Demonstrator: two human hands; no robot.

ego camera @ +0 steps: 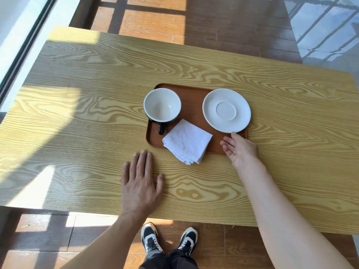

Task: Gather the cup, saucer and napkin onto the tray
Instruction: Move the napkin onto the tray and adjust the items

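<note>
A brown wooden tray [192, 102] lies in the middle of the table. On its left end stands a cup [162, 105], white inside and black outside, with its handle pointing toward me. The white saucer [226, 110] rests on the tray's right end and overhangs the rim a little. A folded white napkin [187, 141] lies across the tray's near edge, one corner hanging over onto the table. My right hand [240, 149] is open just below the saucer, a fingertip at its rim. Flat on the table, my left hand [140, 181] is below and left of the tray, holding nothing.
The light wooden table [77, 117] stretches wide on both sides of the tray. Its near edge is close to my feet. A window frame [25, 45] runs along the left, and a wooden floor lies beyond the far edge.
</note>
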